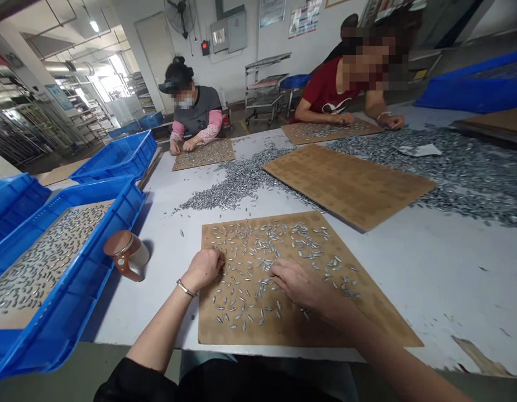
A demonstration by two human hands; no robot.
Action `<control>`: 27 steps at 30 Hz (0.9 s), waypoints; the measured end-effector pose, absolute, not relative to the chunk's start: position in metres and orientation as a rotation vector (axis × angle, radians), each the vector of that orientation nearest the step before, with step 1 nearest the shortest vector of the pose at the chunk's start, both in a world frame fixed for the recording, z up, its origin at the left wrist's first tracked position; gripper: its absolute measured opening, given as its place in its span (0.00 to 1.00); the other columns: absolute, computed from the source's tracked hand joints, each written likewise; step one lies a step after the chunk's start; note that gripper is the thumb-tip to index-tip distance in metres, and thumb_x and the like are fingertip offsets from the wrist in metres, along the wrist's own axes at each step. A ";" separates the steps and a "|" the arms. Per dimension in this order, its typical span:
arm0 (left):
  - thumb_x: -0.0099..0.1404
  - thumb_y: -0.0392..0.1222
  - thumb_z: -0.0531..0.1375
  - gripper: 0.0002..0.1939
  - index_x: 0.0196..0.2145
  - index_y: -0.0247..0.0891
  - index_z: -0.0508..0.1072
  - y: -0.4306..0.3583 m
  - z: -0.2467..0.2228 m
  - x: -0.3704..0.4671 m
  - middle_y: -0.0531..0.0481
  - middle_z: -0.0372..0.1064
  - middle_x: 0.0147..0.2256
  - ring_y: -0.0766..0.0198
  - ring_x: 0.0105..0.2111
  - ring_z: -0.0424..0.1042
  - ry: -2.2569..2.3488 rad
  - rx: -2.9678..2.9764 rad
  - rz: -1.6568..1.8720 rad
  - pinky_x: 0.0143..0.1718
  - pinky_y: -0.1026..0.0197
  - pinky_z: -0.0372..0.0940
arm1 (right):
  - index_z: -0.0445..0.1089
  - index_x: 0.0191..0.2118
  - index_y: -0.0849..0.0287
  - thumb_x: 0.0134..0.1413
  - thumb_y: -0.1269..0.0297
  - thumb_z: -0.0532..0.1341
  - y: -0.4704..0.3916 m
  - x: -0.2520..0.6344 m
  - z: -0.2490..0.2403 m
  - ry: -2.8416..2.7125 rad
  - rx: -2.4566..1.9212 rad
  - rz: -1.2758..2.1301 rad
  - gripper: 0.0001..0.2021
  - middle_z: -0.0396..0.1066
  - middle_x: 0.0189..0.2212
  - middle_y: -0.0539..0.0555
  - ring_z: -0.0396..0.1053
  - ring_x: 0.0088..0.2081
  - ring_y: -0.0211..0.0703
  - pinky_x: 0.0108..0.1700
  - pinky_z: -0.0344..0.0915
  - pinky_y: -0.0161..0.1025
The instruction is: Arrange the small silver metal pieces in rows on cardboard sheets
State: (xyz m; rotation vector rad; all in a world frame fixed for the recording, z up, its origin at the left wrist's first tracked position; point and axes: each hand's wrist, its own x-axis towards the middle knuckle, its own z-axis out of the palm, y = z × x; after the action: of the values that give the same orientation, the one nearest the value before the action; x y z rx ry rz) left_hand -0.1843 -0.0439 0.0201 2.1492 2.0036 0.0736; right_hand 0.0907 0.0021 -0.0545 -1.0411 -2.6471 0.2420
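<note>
In front of me a brown board (283, 329) lies flat on the white table, with many small silvery, leaf-shaped metal pieces (262, 245) spread over it. At the board's left edge rests my left hand (206, 268), fingers curled and pressed together; whatever they hold is hidden. Over the middle of the board, my right hand (298, 282) has its thumb and fingers pinched down among the pieces. What sits in that pinch is too small to make out. Pieces on the near left stand apart from each other; those toward the far middle lie in clumps.
Left are blue crates (95, 268), one holding a board of pieces, and a brown-lidded mug (130, 254). Ahead spreads a pile of pieces (237, 178); a stack of boards (350, 184) lies right. Two co-workers (197, 111) handle boards across the table; another person is behind.
</note>
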 end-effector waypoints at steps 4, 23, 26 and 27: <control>0.70 0.32 0.54 0.11 0.36 0.39 0.76 -0.050 0.019 -0.147 0.45 0.76 0.41 0.59 0.44 0.75 1.828 2.270 0.153 0.46 0.62 0.67 | 0.74 0.34 0.57 0.66 0.72 0.54 0.001 0.084 -0.044 -2.739 -1.084 0.195 0.12 0.74 0.35 0.55 0.68 0.35 0.42 0.38 0.57 0.39; 0.71 0.36 0.54 0.06 0.36 0.39 0.69 -0.067 -0.006 -0.136 0.44 0.75 0.38 0.57 0.40 0.73 1.957 2.166 0.447 0.44 0.58 0.68 | 0.64 0.32 0.54 0.64 0.69 0.52 -0.001 0.087 -0.054 -2.450 -1.040 0.447 0.09 0.71 0.28 0.51 0.68 0.31 0.42 0.34 0.56 0.38; 0.69 0.33 0.53 0.06 0.34 0.40 0.68 -0.071 0.001 -0.182 0.48 0.75 0.35 0.61 0.35 0.72 2.021 2.021 0.615 0.40 0.61 0.66 | 0.68 0.34 0.54 0.63 0.68 0.54 -0.003 0.069 -0.046 -2.436 -1.026 0.566 0.08 0.74 0.31 0.50 0.71 0.33 0.42 0.35 0.58 0.37; 0.69 0.33 0.54 0.06 0.34 0.40 0.68 -0.071 0.002 -0.195 0.49 0.75 0.35 0.61 0.35 0.72 2.010 2.019 0.619 0.40 0.61 0.66 | 0.70 0.35 0.54 0.63 0.68 0.55 -0.003 0.060 -0.043 -2.431 -1.032 0.584 0.08 0.75 0.32 0.51 0.72 0.34 0.42 0.36 0.59 0.36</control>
State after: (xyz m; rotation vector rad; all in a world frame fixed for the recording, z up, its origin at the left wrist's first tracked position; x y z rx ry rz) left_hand -0.1954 -0.0714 0.0020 2.0188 2.0095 0.6189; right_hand 0.0601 -0.0026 -0.0432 -1.0319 -2.4312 0.5838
